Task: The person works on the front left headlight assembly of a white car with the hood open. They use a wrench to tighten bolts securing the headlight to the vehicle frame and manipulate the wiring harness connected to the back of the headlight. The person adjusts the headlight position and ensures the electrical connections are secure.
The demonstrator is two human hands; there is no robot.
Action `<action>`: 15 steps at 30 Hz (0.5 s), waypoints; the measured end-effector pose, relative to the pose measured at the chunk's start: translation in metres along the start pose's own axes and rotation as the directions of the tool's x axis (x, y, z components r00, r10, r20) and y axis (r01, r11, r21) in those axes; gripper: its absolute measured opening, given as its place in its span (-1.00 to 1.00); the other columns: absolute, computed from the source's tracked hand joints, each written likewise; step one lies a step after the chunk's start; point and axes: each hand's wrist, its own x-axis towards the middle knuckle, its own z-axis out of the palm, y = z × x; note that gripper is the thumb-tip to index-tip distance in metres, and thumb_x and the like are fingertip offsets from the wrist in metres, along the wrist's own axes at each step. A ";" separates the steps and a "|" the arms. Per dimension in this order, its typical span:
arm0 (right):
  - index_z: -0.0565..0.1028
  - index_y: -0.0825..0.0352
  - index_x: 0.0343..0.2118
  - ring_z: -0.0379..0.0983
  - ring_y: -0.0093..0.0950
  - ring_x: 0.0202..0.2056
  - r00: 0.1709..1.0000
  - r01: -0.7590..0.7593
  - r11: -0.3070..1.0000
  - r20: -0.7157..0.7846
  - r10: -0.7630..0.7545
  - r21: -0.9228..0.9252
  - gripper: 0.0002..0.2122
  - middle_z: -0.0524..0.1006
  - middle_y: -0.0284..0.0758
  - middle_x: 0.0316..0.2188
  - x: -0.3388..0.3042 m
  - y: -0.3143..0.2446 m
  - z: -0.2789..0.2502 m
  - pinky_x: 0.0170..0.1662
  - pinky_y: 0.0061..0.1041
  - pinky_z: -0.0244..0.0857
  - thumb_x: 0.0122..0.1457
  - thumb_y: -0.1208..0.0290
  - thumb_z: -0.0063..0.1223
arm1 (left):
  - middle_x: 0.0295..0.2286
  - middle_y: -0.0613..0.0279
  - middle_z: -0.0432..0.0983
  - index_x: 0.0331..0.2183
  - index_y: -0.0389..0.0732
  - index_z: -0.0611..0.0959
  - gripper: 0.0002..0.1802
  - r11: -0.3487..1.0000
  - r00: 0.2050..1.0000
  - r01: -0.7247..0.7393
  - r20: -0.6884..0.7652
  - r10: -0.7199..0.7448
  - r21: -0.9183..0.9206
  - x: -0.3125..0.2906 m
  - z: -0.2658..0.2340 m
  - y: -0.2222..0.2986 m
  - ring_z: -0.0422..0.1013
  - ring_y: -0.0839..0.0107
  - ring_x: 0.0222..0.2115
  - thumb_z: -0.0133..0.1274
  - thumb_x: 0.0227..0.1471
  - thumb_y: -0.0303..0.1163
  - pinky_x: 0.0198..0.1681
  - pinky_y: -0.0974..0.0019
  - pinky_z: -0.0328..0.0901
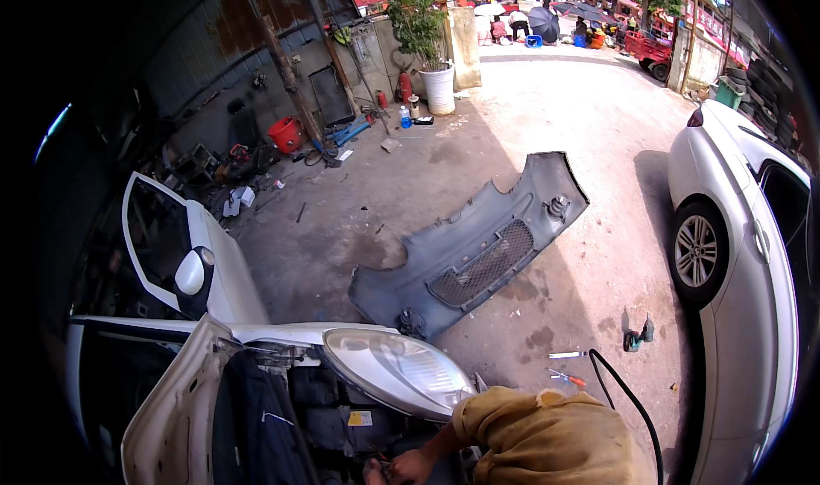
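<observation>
At the lower edge my right hand (414, 465) reaches left from a mustard-yellow sleeve (547, 438) into the open engine bay of a white car. Its fingers are bent closed; what they grip is hidden. My left hand (373, 473) is right beside it, mostly cut off by the frame, its visible fingers curled together around something too small to make out. Just above the hands are dark engine parts with a yellow label (360, 418). The car's large headlight (397, 365) sits above and to the right of them. To the left stands the raised hood (175, 404).
A detached bumper (478, 250) lies on the concrete beyond the headlight. A black hose (628, 391), an orange-handled screwdriver (571, 379) and a green power tool (636, 337) are at right, near a silver car (747, 254). The white car's door (201, 246) stands open.
</observation>
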 end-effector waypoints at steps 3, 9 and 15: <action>0.40 0.30 -0.38 0.29 -0.29 -0.14 0.997 -0.068 0.998 -0.043 0.068 -0.005 -0.77 0.39 -0.21 -0.29 0.002 -0.002 0.003 -0.12 -0.24 0.11 -0.01 0.24 -0.04 | -0.55 0.35 0.38 -0.34 -0.17 0.48 -0.68 1.000 1.000 0.004 0.005 -0.004 0.010 0.004 0.000 0.002 0.23 0.48 -0.62 -0.27 0.22 -0.17 -0.57 0.37 0.17; 0.40 0.30 -0.38 0.29 -0.30 -0.15 0.969 -0.208 0.978 -0.141 0.203 -0.018 -0.77 0.38 -0.22 -0.29 0.008 -0.008 0.011 -0.12 -0.24 0.11 0.00 0.23 -0.04 | -0.54 0.36 0.38 -0.34 -0.18 0.48 -0.70 1.000 1.000 0.008 0.017 -0.008 0.010 0.011 0.004 0.004 0.22 0.48 -0.61 -0.25 0.22 -0.18 -0.55 0.36 0.18; 0.40 0.29 -0.39 0.28 -0.31 -0.15 0.887 -0.380 0.924 -0.295 0.355 -0.033 -0.77 0.38 -0.22 -0.30 0.008 -0.018 0.019 -0.13 -0.25 0.11 0.00 0.22 -0.04 | -0.53 0.36 0.38 -0.34 -0.18 0.48 -0.71 1.000 1.000 0.007 0.013 -0.007 -0.007 0.013 0.001 0.000 0.22 0.48 -0.60 -0.24 0.21 -0.20 -0.53 0.34 0.18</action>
